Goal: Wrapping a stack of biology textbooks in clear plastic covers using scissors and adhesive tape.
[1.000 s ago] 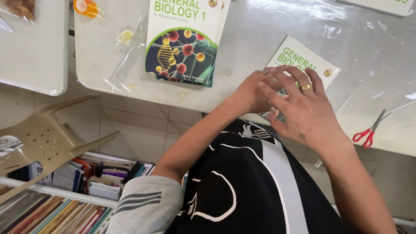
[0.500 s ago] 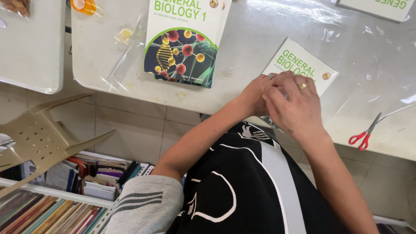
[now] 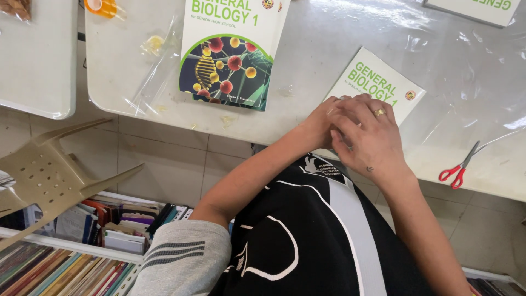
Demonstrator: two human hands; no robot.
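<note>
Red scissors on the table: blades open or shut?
Shut. The red-handled scissors lie flat on the table, blades together as one thin line, handle loops side by side.

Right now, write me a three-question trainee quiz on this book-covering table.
1. True or false: the right hand lies over the left hand on the white-and-green book.
2. The red-handled scissors lie: A) under the book, B) on the table to the right of the hands, C) in the left hand.
3. Fill in: the right hand wears a gold ____.

Key: 1 true; 2 B; 3 ring.
</note>
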